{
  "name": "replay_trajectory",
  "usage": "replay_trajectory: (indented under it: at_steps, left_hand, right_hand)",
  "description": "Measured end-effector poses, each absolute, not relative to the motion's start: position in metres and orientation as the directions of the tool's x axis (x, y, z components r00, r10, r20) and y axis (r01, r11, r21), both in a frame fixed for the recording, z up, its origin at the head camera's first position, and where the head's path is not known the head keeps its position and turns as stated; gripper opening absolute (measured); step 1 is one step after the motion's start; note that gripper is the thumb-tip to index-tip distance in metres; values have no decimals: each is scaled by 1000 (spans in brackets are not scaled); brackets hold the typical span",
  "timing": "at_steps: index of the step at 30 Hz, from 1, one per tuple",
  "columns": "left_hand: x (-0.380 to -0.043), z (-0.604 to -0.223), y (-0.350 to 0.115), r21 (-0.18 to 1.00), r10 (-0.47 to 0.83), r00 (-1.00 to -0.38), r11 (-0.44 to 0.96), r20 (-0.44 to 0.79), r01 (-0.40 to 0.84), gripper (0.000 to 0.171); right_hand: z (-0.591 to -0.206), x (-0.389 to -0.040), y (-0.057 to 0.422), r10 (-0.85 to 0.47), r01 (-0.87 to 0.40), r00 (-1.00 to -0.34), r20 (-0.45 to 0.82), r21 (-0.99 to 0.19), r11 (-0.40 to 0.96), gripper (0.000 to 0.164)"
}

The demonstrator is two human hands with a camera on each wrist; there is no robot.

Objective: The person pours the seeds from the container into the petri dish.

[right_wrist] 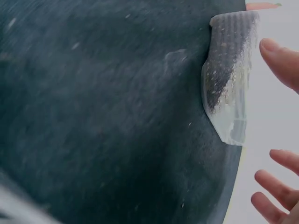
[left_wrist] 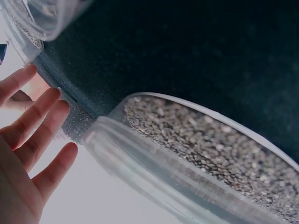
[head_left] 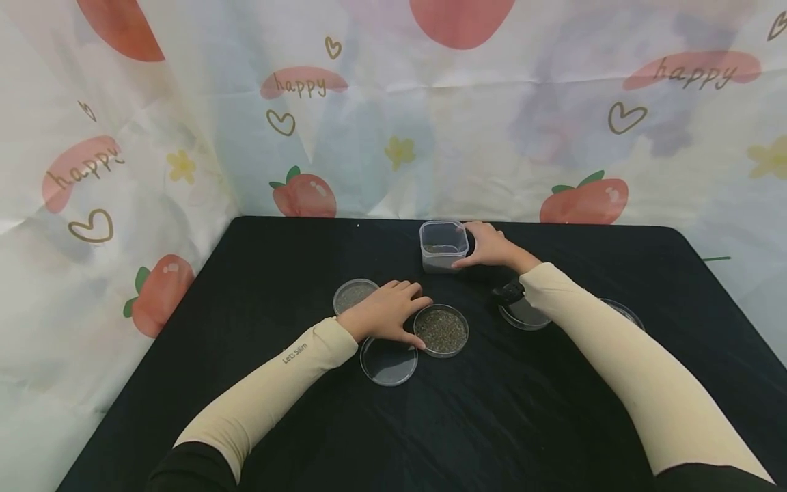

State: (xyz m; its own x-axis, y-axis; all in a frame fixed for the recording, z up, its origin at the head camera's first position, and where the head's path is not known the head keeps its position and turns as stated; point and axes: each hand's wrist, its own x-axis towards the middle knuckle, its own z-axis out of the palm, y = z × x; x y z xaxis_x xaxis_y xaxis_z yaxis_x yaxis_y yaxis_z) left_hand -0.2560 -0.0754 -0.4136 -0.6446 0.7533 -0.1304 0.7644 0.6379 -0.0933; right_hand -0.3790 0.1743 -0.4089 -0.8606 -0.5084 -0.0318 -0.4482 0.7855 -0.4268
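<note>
My right hand is at the right side of a clear square plastic tub, thumb before it and fingers behind. In the right wrist view the thumb and fingers are spread apart near the tub, which has dark grains inside; whether they touch it I cannot tell. My left hand hovers with spread fingers beside a round clear dish filled with grey-brown seeds, the thumb close to its rim. The left wrist view shows those fingers apart, holding nothing, near the seed dish.
Left of the seed dish lies a round clear dish, partly under my left hand. Another dish with greyish contents is behind that hand. Two more round clear pieces, one a dish, lie by my right forearm on the black table. Printed cloth hangs behind.
</note>
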Motion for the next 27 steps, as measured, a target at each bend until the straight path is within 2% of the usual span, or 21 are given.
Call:
replay_trajectory:
  at_steps: [6,12,18,22,27]
  left_hand:
    - [-256,-414,-75,-98,753,-646,638,-125,763,81]
    - [-256,-415,-75,-98,748,-651,644,-130,759,82]
    - [-255,-415,-76,-94,749,-651,644,-120,759,81]
    - [-255,-415,-76,-99,753,-649,642,-108,761,81]
    - [-255,-415,-75,-103,756,-646,638,-100,763,81]
  right_hand:
    - [-406,-374,179,-478,-461,-878,7,-279,842,92]
    - [-397,-356,182,-474,-488,-872,122,-140,861,94]
    - [-379,-318,182,-534,-560,-799,276,-20,828,90]
    - [-373,-287,181,-586,-629,-732,346,-14,777,89]
    - [-379,-255,181,-640,-697,-673,372,-29,717,87]
